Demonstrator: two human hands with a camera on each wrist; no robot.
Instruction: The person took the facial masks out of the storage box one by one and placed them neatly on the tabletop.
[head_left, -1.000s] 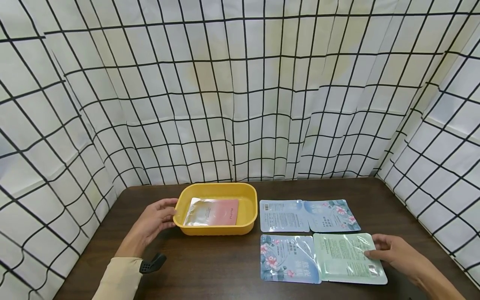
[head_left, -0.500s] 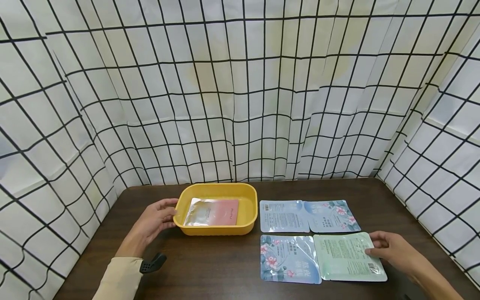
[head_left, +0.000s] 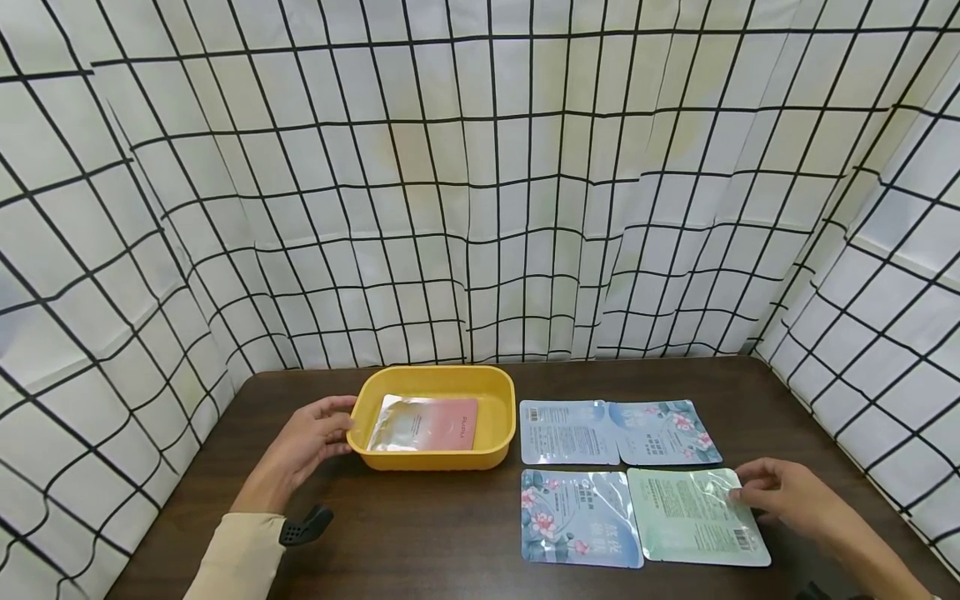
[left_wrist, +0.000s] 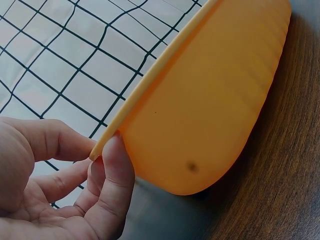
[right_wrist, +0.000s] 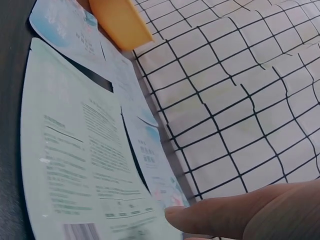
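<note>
My left hand pinches the left rim of a yellow plastic basin; in the left wrist view thumb and fingers meet on either side of that rim. A pink and silver sheet mask packet lies inside the basin. On the right, my right hand pinches the right edge of a pale green sheet mask packet, printed side up. Its thumb overlaps the edge from above, and the other fingertips are hidden. In the right wrist view a fingertip meets the green packet.
A blue floral packet lies against the green one's left side. Behind them are two more blue packets, one text side up, the other flower side up. A white curtain with black grid lines encloses the dark wooden table.
The right hand has shifted slightly away from me at the green packet's edge, and the packet's lower right corner has moved a little. The left hand and basin have stayed put.
</note>
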